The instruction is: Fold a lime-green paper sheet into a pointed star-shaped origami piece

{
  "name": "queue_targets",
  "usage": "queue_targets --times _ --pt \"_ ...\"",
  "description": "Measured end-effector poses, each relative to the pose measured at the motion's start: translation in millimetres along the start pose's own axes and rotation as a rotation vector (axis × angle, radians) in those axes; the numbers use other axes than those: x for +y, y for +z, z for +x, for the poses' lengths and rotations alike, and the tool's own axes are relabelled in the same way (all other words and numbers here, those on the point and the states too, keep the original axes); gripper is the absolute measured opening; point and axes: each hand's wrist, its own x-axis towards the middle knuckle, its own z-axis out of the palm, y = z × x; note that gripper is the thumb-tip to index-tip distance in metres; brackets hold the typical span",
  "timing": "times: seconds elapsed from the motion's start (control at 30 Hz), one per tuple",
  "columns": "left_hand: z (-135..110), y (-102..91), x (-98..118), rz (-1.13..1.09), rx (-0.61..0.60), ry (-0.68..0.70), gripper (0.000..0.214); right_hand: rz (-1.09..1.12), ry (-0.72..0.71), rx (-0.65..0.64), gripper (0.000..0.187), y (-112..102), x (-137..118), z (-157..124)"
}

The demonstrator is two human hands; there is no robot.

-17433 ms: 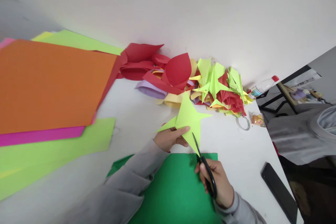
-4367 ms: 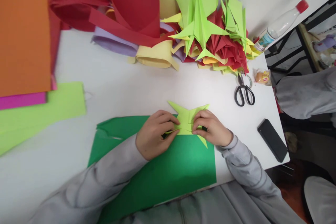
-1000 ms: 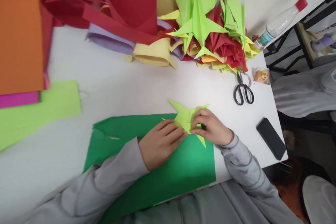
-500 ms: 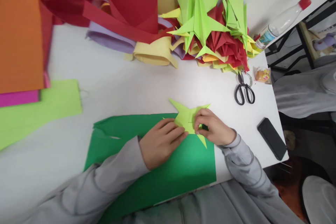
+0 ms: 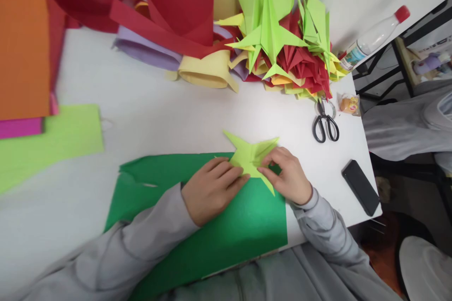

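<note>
A light green folded paper star (image 5: pixel 251 153) with pointed arms lies over the top edge of a dark green sheet (image 5: pixel 247 216). My left hand (image 5: pixel 212 188) holds its left side, the fingers close together and pressed on the paper. On the opposite side my right hand (image 5: pixel 287 174) is closed in a pinch at the star's right part, thumb and index finger touching the paper near a crease. Part of the star's left side is hidden under my left fingers. One point sticks out below, between the hands, onto the dark green sheet.
Black-handled scissors (image 5: pixel 325 122), a wrapped snack (image 5: pixel 349 103) and a black phone (image 5: pixel 360 187) lie at the right. Behind stand folded light green paper pieces (image 5: pixel 270 33), a red paper pile (image 5: pixel 176 4) and a bottle (image 5: pixel 374 37). Orange sheets (image 5: pixel 23 47) lie at left.
My right thumb and fingers have shifted slightly on the star, and its right arm shows more of a raised crease. My left hand stays on the paper. The view has shifted a little.
</note>
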Motion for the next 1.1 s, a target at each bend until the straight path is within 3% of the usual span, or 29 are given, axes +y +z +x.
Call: queue_targets --times 0.23,0.47,0.77,1.1 --pt "5 -7.1 -2 0.083 -0.053 -0.038 0.024 -0.255 0.151 0.015 0.020 17 -2 -2" --pt "0 -7.5 -3 0.077 -0.101 -0.050 0.023 -0.374 0.250 -0.037 0.017 15 -10 -1" --pt "-1 -5.3 -5 0.023 -0.044 -0.055 0.027 -0.321 0.301 -0.122 0.017 6 -7 2" --pt "-15 -8.0 -3 -0.055 -0.026 -0.084 0.027 -0.295 0.281 -0.118 0.016 6 -1 3"
